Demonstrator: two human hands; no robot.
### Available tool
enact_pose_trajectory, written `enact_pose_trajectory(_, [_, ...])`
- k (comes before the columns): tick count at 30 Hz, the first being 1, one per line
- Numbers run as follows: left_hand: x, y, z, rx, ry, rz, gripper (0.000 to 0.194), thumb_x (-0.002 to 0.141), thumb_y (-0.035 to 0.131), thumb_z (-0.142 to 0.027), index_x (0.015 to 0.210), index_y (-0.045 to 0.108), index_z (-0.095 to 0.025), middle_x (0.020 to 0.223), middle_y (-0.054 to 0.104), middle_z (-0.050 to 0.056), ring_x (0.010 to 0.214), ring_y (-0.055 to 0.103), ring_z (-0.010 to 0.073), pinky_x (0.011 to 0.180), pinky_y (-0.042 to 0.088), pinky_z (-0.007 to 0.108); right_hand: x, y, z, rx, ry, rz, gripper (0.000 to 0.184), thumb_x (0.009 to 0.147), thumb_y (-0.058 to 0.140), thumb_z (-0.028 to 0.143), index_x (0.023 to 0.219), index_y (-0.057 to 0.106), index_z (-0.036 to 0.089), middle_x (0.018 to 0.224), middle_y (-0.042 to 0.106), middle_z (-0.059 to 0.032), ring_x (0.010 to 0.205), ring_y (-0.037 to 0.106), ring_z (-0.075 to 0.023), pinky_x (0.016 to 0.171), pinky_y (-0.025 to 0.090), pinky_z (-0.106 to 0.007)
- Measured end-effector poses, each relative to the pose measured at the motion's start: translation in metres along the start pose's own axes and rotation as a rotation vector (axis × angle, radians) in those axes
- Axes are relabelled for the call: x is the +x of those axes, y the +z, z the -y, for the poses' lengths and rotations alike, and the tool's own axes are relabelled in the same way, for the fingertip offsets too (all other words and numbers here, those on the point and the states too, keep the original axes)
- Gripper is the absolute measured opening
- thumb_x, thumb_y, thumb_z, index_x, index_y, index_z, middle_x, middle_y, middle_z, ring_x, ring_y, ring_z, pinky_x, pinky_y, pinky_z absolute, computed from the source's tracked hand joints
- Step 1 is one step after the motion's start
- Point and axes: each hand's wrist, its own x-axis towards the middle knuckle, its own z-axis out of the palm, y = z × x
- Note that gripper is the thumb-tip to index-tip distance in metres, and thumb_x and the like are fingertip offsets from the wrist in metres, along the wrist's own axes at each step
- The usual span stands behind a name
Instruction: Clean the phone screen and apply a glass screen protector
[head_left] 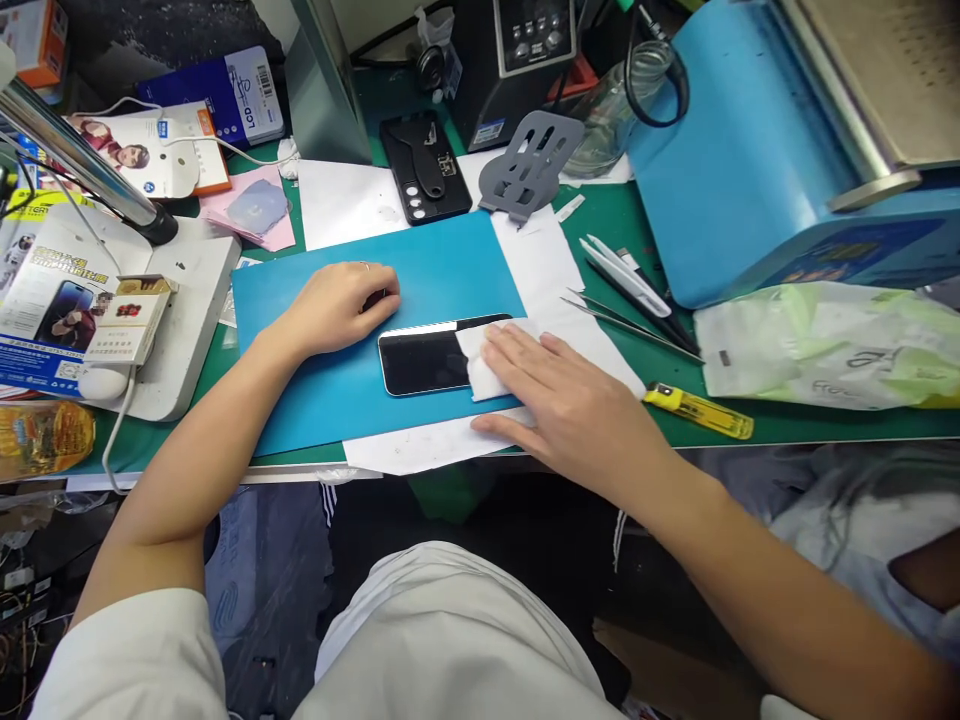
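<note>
A smartphone (422, 364) lies face up on the blue mat (315, 400), its screen dark and its rim light. My right hand (566, 405) presses a white tissue (480, 368) onto the phone's right end, covering part of the screen. The fingers of that hand are stretched out over the tissue. To the phone's upper left, my left hand (341, 305) rests on the mat with its fingers curled closed. A dark patch shows inside the curl, but I cannot tell whether it is an object or shadow.
Tweezers (637, 325), white-handled tools (626, 275) and a yellow cutter (699, 410) lie to the right, beside a wipes pack (817, 345). Behind the mat are a black phone (425, 165) and a grey stand (531, 165). A lamp base (187, 320) stands left, with a cigarette pack (131, 320).
</note>
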Motion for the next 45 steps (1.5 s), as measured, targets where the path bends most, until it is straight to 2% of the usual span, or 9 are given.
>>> enact_pose_trajectory(6, [0.0,-0.001,-0.002,0.004,0.002,-0.026,0.023,0.101,0.048,-0.031,0.095,0.067,-0.02,0.091,0.073,0.006,0.081,0.064,0.0222,0.071,0.041,0.033,0.029,0.011,0.043,0.069,-0.075,0.021,0.078,0.097,0.058,0.057,0.149,0.051,0.0,0.154,0.051,-0.0266,0.148,0.047,-0.0352,0.121,0.043,-0.053])
enact_pose_trajectory(10, [0.0,-0.004,-0.002,0.007,0.0,-0.027,0.023,0.101,0.048,-0.032,0.094,0.067,-0.02,0.087,0.071,0.006,0.078,0.063,0.0213,0.07,0.042,0.033,0.047,0.016,0.061,0.095,-0.051,0.034,0.085,0.098,0.053,0.063,0.148,0.05,-0.006,0.157,0.047,-0.0274,0.15,0.043,-0.0355,0.124,0.039,-0.05])
enact_pose_trajectory(15, [0.0,-0.006,-0.003,0.007,-0.013,-0.022,0.023,0.101,0.048,-0.033,0.096,0.066,-0.021,0.089,0.072,0.006,0.079,0.064,0.0209,0.072,0.043,0.032,0.054,0.016,0.056,0.08,0.091,0.047,0.08,0.103,0.047,0.057,0.153,0.044,-0.006,0.16,0.042,-0.0284,0.152,0.04,-0.0354,0.125,0.037,-0.051])
enact_pose_trajectory(21, [0.0,-0.001,-0.003,-0.008,-0.008,-0.008,0.024,0.103,0.046,-0.032,0.094,0.064,-0.02,0.089,0.071,0.006,0.081,0.063,0.0215,0.073,0.042,0.033,0.024,0.013,0.026,0.043,0.176,0.033,0.074,0.106,0.04,0.055,0.159,0.037,0.004,0.162,0.042,-0.0241,0.153,0.039,-0.0358,0.123,0.038,-0.056])
enact_pose_trajectory(24, [0.001,0.002,-0.003,-0.018,-0.002,-0.027,0.027,0.104,0.044,-0.033,0.092,0.064,-0.02,0.089,0.07,0.006,0.081,0.063,0.0219,0.072,0.041,0.034,0.016,0.013,0.024,0.021,0.21,0.049,0.079,0.105,0.038,0.057,0.162,0.031,0.003,0.164,0.038,-0.0265,0.154,0.036,-0.038,0.122,0.038,-0.06])
enact_pose_trajectory(30, [0.001,0.002,-0.004,0.035,-0.032,-0.137,0.03,0.105,0.041,-0.035,0.097,0.066,-0.02,0.089,0.071,0.008,0.081,0.065,0.0226,0.07,0.04,0.034,0.053,0.02,0.055,0.04,0.154,0.11,0.094,0.1,0.036,0.068,0.155,0.038,-0.007,0.163,0.035,-0.0312,0.155,0.033,-0.0398,0.125,0.033,-0.057])
enact_pose_trajectory(35, [-0.002,-0.003,0.002,0.026,-0.075,-0.222,0.029,0.104,0.044,-0.035,0.098,0.067,-0.02,0.085,0.072,0.005,0.077,0.065,0.0206,0.069,0.04,0.032,0.08,0.027,0.072,0.093,0.109,0.112,0.092,0.101,0.038,0.067,0.156,0.038,-0.006,0.163,0.036,-0.0289,0.156,0.033,-0.0352,0.129,0.029,-0.05])
enact_pose_trajectory(40, [-0.002,-0.006,0.005,0.023,-0.062,-0.191,0.031,0.104,0.044,-0.037,0.098,0.069,-0.019,0.089,0.074,0.005,0.077,0.065,0.0198,0.07,0.041,0.031,0.058,0.022,0.045,0.153,0.096,0.114,0.089,0.101,0.037,0.068,0.162,0.032,0.002,0.167,0.031,-0.0251,0.158,0.028,-0.0345,0.128,0.029,-0.054])
enact_pose_trajectory(45, [0.0,-0.006,0.004,0.016,-0.07,-0.149,0.033,0.104,0.043,-0.039,0.1,0.069,-0.019,0.094,0.075,0.006,0.082,0.065,0.0206,0.073,0.042,0.032,0.024,0.009,0.001,0.118,0.254,0.176,0.089,0.102,0.029,0.068,0.164,0.024,0.004,0.17,0.025,-0.0248,0.159,0.024,-0.0351,0.127,0.029,-0.058])
